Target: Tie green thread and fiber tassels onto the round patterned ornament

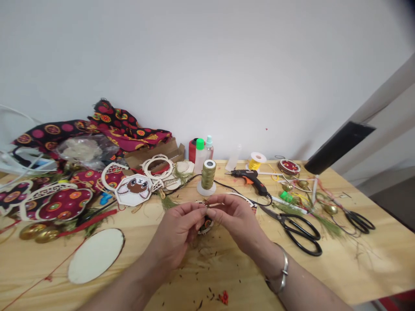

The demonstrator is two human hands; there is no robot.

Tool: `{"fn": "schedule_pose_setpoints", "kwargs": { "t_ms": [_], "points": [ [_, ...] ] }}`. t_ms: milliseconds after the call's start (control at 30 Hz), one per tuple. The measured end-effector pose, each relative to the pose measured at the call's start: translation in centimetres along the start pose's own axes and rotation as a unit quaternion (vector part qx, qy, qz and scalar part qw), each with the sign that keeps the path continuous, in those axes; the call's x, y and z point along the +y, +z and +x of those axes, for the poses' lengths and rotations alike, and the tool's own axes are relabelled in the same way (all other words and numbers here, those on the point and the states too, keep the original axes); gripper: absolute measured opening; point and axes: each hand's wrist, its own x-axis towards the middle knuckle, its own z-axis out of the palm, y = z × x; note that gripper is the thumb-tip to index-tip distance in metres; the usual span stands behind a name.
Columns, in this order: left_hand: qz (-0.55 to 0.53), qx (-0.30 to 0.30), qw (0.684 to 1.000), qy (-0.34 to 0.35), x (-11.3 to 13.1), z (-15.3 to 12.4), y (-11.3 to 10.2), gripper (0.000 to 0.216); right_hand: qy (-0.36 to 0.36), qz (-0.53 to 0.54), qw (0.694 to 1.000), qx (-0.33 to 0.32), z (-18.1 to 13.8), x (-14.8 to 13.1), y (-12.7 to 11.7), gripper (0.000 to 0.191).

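Observation:
My left hand (177, 231) and my right hand (236, 218) meet over the middle of the table, thumbs and fingertips pinched close together. Whatever sits between the fingertips is too small and too covered to make out. Just under the fingers shows a small round ornament (205, 226) with a pale cut-out rim and a dark patterned centre, mostly hidden by my hands. Behind them stands a spool of olive thread (208, 175). Dark scraps and a small red-orange flower-shaped piece (224, 297) lie on the wood nearer to me.
Black-handled scissors (300, 233) and a glue gun (249, 177) lie to the right, its cord running behind my hands. At left are a pale oval board (96, 255), a sheep-face ornament (133, 190) and patterned fabric (126, 125). A black tube (339, 147) leans at the back right.

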Motion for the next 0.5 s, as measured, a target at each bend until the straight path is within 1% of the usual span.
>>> {"fn": "schedule_pose_setpoints", "kwargs": {
  "t_ms": [167,233,367,500],
  "points": [
    [0.008,-0.009,1.000,0.015,0.08,-0.20,0.28,0.020,0.008,-0.001,1.000,0.029,-0.30,-0.40,0.45,0.021],
    [0.010,-0.014,1.000,0.019,0.11,-0.24,0.34,0.018,0.011,-0.002,1.000,0.028,-0.32,-0.52,0.49,0.018],
    [0.029,-0.006,0.999,0.017,0.05,-0.29,0.39,0.012,0.024,0.008,0.999,0.035,-0.29,-0.63,0.49,0.020],
    [0.041,-0.003,0.999,0.019,-0.04,-0.31,0.31,0.013,0.027,-0.002,0.999,0.038,-0.36,-0.82,0.43,0.024]
  ]
}}
